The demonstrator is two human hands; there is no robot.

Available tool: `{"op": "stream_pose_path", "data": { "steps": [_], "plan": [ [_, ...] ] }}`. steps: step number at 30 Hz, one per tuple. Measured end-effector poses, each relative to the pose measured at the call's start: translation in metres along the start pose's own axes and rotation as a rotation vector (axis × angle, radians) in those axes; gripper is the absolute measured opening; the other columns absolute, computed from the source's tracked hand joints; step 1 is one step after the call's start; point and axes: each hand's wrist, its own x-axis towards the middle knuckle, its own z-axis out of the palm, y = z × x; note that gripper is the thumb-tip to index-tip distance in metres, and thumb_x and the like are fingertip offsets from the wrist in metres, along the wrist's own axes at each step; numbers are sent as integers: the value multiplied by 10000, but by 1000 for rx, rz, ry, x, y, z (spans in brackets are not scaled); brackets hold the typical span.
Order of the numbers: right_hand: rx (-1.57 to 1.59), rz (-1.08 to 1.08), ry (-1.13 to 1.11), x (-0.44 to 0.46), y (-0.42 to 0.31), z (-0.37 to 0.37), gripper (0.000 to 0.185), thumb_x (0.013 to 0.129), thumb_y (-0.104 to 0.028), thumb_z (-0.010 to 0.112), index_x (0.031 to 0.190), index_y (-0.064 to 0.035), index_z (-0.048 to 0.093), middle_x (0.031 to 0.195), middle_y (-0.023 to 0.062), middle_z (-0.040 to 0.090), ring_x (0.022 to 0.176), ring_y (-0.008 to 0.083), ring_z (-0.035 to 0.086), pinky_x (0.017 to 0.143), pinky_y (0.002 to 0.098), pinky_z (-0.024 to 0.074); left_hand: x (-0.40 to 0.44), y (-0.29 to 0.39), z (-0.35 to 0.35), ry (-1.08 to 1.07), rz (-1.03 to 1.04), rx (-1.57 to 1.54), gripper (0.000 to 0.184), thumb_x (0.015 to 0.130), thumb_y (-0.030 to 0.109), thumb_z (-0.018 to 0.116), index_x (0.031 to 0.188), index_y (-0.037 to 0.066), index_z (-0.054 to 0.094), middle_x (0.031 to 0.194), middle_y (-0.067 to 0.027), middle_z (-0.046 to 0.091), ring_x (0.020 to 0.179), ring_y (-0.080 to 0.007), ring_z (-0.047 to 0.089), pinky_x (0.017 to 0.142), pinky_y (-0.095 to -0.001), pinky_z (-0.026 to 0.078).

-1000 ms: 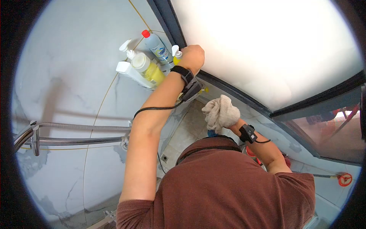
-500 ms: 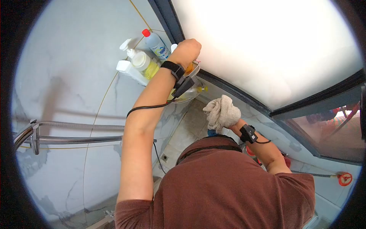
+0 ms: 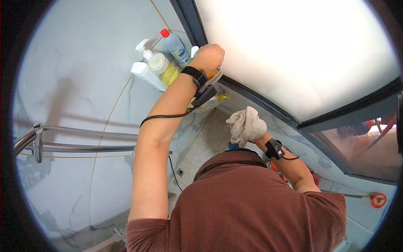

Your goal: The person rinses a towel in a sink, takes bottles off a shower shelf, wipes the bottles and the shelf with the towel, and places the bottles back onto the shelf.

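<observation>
My left hand (image 3: 210, 58) is closed over the corner shelf (image 3: 216, 77) by the window frame; what its fingers grip is hidden. Just left of it a white cap or spout (image 3: 194, 51) shows. Beside that hand are a blue bottle with a red cap (image 3: 178, 50), a pump bottle (image 3: 143, 47), a round white-lidded container of yellow liquid (image 3: 161, 67) and a white bottle (image 3: 145, 72). Lower right, my right hand (image 3: 261, 140) holds a bunched beige cloth (image 3: 245, 125), which covers most of its fingers. A small blue item (image 3: 233, 145) shows beneath the cloth.
A dark-framed bright window (image 3: 294, 54) fills the upper right. Marble-patterned tiles (image 3: 67, 96) cover the left wall, where a chrome shower rail and hose (image 3: 84, 147) stick out. A yellow-topped bottle (image 3: 224, 97) sits lower on the shelves. A red valve wheel (image 3: 378, 200) is at far right.
The view has shifted a little, so the bottles and shelf appear slightly further right. My left hand stays at the shelf, and the cloth remains in my right hand, almost unmoved.
</observation>
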Motion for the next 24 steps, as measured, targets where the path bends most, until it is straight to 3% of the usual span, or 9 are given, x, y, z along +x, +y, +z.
{"op": "stream_pose_path", "data": {
  "steps": [11,16,24],
  "plan": [
    [190,23,43,-5,-3,6,201,899,-181,549,940,7,604,869,58,631,736,121,585,639,228,494,0,17,-26,-28,-43,89,131,802,91,542,813,-13,622,865,-210,618,835,-343,638,730,-404,533],
    [83,25,16,-2,1,1,219,903,-202,549,927,8,604,849,59,627,727,122,583,623,228,490,-1,3,-23,61,3,-3,127,799,75,540,841,-10,624,895,-218,612,857,-345,635,751,-392,528],
    [92,34,-64,-1,5,-7,272,920,-235,514,945,28,581,864,79,629,734,141,591,638,242,493,1,10,-15,-70,-42,182,147,788,76,544,806,1,669,904,-187,611,853,-321,645,734,-390,533]
  ]
}}
